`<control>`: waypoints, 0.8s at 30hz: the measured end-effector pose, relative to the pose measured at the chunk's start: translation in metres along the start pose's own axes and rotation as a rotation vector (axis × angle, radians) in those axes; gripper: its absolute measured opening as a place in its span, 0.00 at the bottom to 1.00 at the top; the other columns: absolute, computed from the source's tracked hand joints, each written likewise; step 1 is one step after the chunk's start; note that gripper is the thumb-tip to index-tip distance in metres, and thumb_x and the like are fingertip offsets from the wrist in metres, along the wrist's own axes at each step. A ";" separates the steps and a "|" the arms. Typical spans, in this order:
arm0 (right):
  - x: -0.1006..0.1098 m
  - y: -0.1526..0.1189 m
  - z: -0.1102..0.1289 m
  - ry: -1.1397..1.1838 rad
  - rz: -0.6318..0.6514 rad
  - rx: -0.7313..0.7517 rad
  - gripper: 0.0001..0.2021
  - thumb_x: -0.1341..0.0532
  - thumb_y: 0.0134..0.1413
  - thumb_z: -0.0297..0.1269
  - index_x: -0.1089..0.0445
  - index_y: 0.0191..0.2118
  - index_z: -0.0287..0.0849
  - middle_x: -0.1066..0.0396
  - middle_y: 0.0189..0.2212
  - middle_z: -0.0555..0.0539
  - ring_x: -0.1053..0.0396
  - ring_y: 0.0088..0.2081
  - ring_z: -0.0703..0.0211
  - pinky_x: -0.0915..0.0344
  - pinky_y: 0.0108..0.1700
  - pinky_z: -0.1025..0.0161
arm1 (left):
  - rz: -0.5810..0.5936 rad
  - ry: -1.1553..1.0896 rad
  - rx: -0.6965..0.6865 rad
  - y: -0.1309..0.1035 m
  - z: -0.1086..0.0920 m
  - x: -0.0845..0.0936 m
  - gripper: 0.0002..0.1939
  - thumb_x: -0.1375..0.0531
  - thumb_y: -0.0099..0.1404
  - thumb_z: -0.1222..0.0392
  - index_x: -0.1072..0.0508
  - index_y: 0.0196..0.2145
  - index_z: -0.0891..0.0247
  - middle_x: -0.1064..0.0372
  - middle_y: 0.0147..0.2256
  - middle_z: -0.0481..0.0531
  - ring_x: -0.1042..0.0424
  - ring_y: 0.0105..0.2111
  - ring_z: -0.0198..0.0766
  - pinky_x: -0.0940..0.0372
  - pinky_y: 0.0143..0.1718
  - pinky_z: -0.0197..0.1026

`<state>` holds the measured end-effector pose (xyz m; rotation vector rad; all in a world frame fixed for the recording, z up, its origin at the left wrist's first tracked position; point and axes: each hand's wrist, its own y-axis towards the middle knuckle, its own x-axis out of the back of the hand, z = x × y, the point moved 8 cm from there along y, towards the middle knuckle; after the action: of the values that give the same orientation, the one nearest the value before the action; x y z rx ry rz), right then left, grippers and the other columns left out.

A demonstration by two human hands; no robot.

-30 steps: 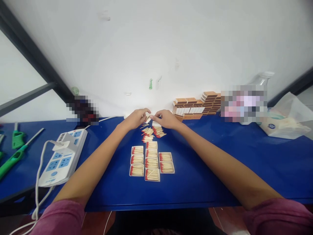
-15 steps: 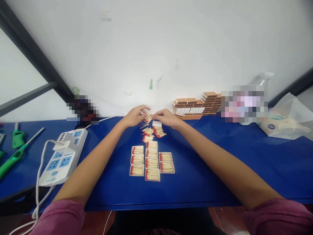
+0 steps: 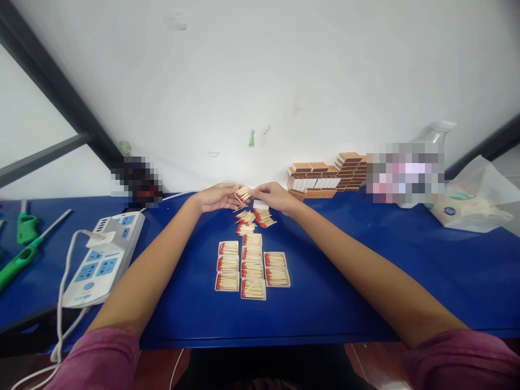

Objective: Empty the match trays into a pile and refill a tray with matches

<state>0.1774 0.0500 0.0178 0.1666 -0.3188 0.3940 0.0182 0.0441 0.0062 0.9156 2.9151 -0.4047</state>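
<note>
A small matchbox tray (image 3: 243, 193) filled with red-tipped matches is raised and tilted between my hands. My left hand (image 3: 218, 197), its palm turned partly up, grips the left side with thumb and fingers. At the opposite end, the fingers of my right hand (image 3: 273, 195) are closed on the tray. Just below lie loose heaps of matches (image 3: 246, 218), with a white tray (image 3: 260, 205) partly visible beside my right fingers. Nearer to me, several filled trays (image 3: 252, 269) lie in three columns on the blue table (image 3: 317, 309).
Stacked matchboxes (image 3: 352, 172) stand against the wall at the back right. A bag of tissues (image 3: 471, 208) lies farther right, beside a blurred bottle. On the left are a white power strip (image 3: 103, 260) with cables and green lighters (image 3: 24, 262).
My left hand has turned palm-up and its fingers have shifted below the tray of matches. The tray now shows more plainly between both hands; the filled trays on the table stay put.
</note>
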 end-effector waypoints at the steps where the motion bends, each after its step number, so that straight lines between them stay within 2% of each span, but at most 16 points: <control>1: -0.001 -0.001 0.001 0.001 0.005 0.004 0.28 0.32 0.47 0.60 0.19 0.36 0.35 0.20 0.34 0.44 0.31 0.34 0.59 0.38 0.36 0.64 | 0.019 -0.009 0.009 0.000 0.001 -0.001 0.16 0.41 0.75 0.54 0.25 0.52 0.68 0.22 0.47 0.67 0.20 0.44 0.44 0.26 0.42 0.40; 6: -0.004 -0.003 0.005 -0.035 0.032 0.039 0.29 0.35 0.51 0.63 0.18 0.36 0.35 0.21 0.33 0.44 0.33 0.32 0.60 0.39 0.34 0.64 | 0.021 -0.042 0.040 0.001 0.005 0.002 0.17 0.43 0.76 0.54 0.24 0.51 0.70 0.21 0.47 0.67 0.20 0.42 0.40 0.27 0.42 0.37; 11: 0.015 0.002 0.005 -0.221 -0.050 0.099 0.26 0.37 0.57 0.58 0.20 0.36 0.35 0.21 0.33 0.44 0.30 0.34 0.57 0.37 0.36 0.62 | -0.033 0.010 0.044 -0.004 0.001 0.007 0.16 0.35 0.71 0.53 0.23 0.49 0.68 0.22 0.45 0.63 0.21 0.42 0.40 0.27 0.42 0.38; 14: 0.028 0.005 0.004 -0.310 -0.095 0.094 0.22 0.38 0.60 0.53 0.20 0.36 0.35 0.21 0.34 0.42 0.29 0.35 0.56 0.36 0.38 0.62 | -0.061 0.185 0.044 -0.009 -0.005 0.006 0.20 0.30 0.65 0.52 0.23 0.51 0.65 0.22 0.43 0.60 0.22 0.40 0.39 0.28 0.41 0.40; 17: 0.035 0.006 0.004 -0.332 -0.087 0.088 0.18 0.37 0.59 0.48 0.20 0.37 0.35 0.20 0.35 0.41 0.29 0.36 0.56 0.35 0.39 0.62 | -0.069 0.472 0.055 -0.012 -0.010 -0.002 0.26 0.29 0.61 0.50 0.24 0.53 0.65 0.23 0.39 0.57 0.24 0.34 0.38 0.30 0.37 0.40; 20: 0.029 0.003 0.006 -0.393 0.034 0.127 0.15 0.35 0.57 0.45 0.20 0.37 0.37 0.20 0.34 0.43 0.29 0.35 0.57 0.35 0.39 0.62 | -0.050 0.705 0.021 -0.011 -0.017 -0.014 0.27 0.29 0.59 0.48 0.23 0.52 0.66 0.24 0.34 0.54 0.28 0.30 0.36 0.34 0.32 0.39; 22: 0.020 0.000 0.007 -0.471 0.167 0.172 0.15 0.32 0.54 0.45 0.20 0.39 0.38 0.20 0.37 0.43 0.28 0.37 0.56 0.33 0.41 0.61 | -0.052 0.804 -0.017 -0.010 -0.022 -0.019 0.27 0.29 0.59 0.48 0.23 0.51 0.66 0.23 0.33 0.54 0.29 0.29 0.36 0.36 0.32 0.39; 24: 0.013 -0.002 0.004 -0.541 0.258 0.195 0.18 0.29 0.50 0.46 0.21 0.44 0.39 0.21 0.42 0.41 0.28 0.40 0.55 0.32 0.43 0.60 | -0.055 0.862 -0.060 -0.011 -0.027 -0.021 0.27 0.30 0.59 0.47 0.23 0.51 0.66 0.23 0.34 0.54 0.29 0.30 0.37 0.38 0.32 0.39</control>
<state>0.1885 0.0516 0.0261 0.4280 -0.8407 0.6353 0.0297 0.0310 0.0375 1.2427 3.6777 0.1307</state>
